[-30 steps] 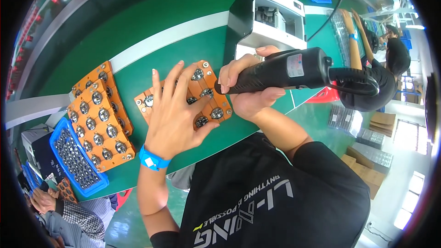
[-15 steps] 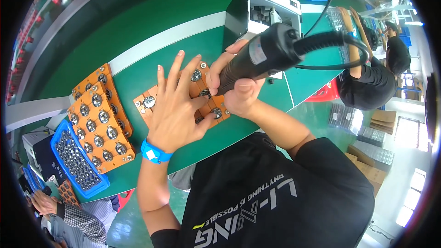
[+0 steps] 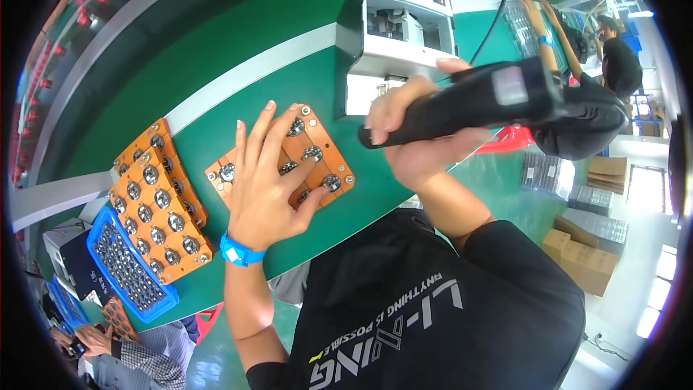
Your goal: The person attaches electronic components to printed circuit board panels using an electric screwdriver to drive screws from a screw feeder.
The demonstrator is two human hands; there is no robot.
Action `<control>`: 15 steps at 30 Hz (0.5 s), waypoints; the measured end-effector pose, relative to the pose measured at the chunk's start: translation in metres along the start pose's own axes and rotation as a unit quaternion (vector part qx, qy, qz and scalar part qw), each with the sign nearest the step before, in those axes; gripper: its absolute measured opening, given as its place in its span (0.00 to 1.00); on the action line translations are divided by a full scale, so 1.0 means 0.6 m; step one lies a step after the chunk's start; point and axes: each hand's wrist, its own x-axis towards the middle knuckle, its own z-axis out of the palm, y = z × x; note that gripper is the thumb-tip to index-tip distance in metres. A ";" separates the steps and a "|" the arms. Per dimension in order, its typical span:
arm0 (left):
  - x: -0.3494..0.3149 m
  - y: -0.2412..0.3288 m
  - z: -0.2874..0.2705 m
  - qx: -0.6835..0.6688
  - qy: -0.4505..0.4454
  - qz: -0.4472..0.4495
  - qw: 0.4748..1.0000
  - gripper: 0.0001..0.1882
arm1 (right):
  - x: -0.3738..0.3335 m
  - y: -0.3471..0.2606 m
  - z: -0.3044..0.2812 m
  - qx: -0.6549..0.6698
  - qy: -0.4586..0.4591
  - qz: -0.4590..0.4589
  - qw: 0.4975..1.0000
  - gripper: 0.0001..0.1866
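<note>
My left hand (image 3: 266, 198) lies with fingers spread across an orange fixture board (image 3: 335, 162), a blue band round its wrist. Round metal parts (image 3: 330, 183) sit in the board's recesses; several show beside the fingers, and others are hidden under the hand. To the right of the board, my right hand (image 3: 427, 161) grips a black electric screwdriver (image 3: 465, 105), slightly blurred. The tool is held nearly level, raised over the green table, its narrow end pointing left and apart from the board.
At the left, stacked orange boards (image 3: 160, 215) hold similar round parts, next to a blue tray (image 3: 153, 313) full of small metal pieces. A white and black machine (image 3: 420, 56) stands behind the screwdriver. Co-workers sit at the right and lower left.
My right hand has lifted the screwdriver off the fixture board and swung it right, tilting it toward level. The left hand stays spread on the board.
</note>
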 end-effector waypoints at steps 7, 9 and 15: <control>-0.003 -0.001 0.008 -0.004 0.036 0.030 0.999 0.14 | 0.053 -0.067 -0.052 0.022 0.061 -0.111 0.992 0.49; -0.004 -0.007 0.010 -0.002 0.069 0.038 0.997 0.13 | 0.054 -0.068 -0.056 0.022 0.069 -0.120 0.990 0.49; -0.001 0.008 0.015 0.020 0.036 0.027 0.999 0.13 | 0.051 -0.051 -0.052 -0.053 0.075 -0.072 0.993 0.48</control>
